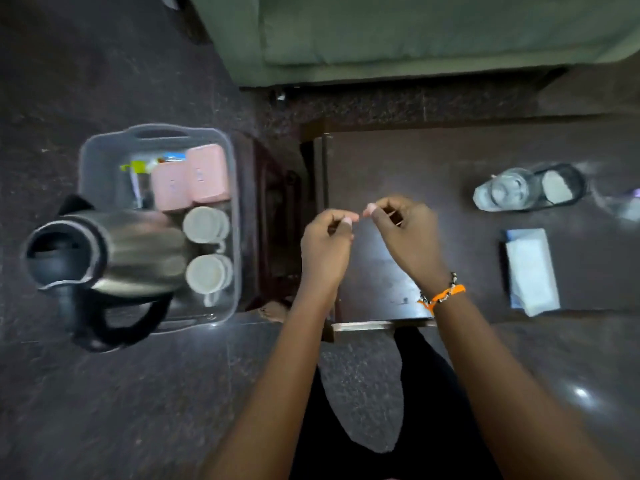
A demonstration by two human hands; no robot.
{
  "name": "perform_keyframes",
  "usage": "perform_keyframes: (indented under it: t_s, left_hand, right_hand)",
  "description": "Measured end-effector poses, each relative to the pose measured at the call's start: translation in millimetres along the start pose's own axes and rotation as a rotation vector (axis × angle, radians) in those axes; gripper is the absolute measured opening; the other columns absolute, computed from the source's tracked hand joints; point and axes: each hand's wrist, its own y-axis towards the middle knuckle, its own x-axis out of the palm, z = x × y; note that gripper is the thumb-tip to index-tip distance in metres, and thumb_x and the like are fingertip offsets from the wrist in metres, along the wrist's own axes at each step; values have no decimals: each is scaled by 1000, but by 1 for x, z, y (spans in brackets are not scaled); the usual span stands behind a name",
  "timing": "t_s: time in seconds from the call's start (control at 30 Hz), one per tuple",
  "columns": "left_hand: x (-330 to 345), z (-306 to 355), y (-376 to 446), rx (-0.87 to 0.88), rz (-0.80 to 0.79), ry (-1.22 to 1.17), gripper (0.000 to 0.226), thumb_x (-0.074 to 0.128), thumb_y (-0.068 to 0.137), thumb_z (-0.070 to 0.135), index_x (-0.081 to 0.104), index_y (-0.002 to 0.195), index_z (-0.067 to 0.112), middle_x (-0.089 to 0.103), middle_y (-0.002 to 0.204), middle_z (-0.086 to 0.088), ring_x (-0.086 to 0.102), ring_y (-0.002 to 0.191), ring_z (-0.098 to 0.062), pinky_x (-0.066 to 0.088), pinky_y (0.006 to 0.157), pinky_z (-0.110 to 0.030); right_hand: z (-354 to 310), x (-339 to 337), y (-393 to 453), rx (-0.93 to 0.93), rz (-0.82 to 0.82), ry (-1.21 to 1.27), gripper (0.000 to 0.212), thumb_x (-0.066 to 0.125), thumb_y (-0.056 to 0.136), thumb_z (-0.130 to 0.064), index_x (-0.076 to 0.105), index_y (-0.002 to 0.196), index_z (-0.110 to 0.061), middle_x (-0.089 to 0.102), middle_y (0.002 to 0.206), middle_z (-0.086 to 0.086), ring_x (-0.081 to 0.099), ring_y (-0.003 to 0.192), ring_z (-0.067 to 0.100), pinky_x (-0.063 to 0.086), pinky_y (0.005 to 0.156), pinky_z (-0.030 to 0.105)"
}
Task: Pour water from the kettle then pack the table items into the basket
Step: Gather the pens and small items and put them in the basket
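Note:
A steel kettle (pixel 114 258) with a black handle lies tilted in the near left of the grey basket (pixel 232 168), its lid open. Inside the basket also stand two white cups (pixel 205 224) (pixel 207 276), two pink boxes (pixel 207 173) and some small packets. The dark wooden table (pixel 433 161) carries a glass (pixel 509 188), a black kettle base (pixel 562 185) and a white napkin pack (pixel 531 268). My left hand (pixel 325 247) and my right hand (pixel 405 233) hover over the table's left part, fingers curled, fingertips almost meeting. I see nothing held in either.
A green sofa (pixel 415 32) fills the top. The basket stands left of the table over a dark stone floor (pixel 104 410). A blurred clear object (pixel 623 206) sits at the table's right edge. A bare foot (pixel 273 310) shows beside the basket.

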Motion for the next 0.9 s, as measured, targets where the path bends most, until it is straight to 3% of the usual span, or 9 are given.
perform_keyframes:
  t_s: [0.2,0.4,0.5,0.67,0.8,0.9]
  left_hand:
    - [153,0,-30,-98,-104,77,30,49,89,8,64,72,28,58,67,8,54,71,-13,51,79,-40]
    - [296,7,-42,-135,-260,200,26,48,89,8,65,77,23,62,72,5,58,75,-16,52,90,-42]
    - [345,9,-41,-114,-342,309,22,48,89,6,68,86,15,69,92,-7,63,90,-26,50,94,-42]
    - [399,9,-29,-68,-461,486,26,46,86,2,66,82,18,69,102,-14,63,98,-35,51,91,-42]
    - [435,8,-13,-52,-481,550,24,47,86,1,68,87,14,69,101,-14,64,97,-33,51,90,-39]
    - [454,8,-5,-54,-477,544,24,46,88,2,67,90,14,67,95,-10,63,99,-31,48,91,-38]
  right_hand:
    - [115,-110,-11,149,49,32,17,60,85,-12,69,73,-6,65,69,7,49,58,9,37,62,25]
    - [216,-213,-15,318,213,45,16,60,84,-16,70,74,-7,70,74,8,51,63,13,35,60,24]
    - [259,-249,-10,403,284,58,17,60,85,-14,70,74,-7,70,76,9,50,62,12,29,59,20]
    - [316,-297,20,454,325,31,16,57,86,-7,69,81,1,72,82,19,64,78,30,30,60,17]
    - [359,-329,63,456,328,-64,17,53,87,-2,67,93,4,68,100,25,63,95,36,40,80,28]
    - [389,-347,96,419,287,-173,26,49,86,-1,61,109,3,53,122,26,54,111,38,35,97,32]
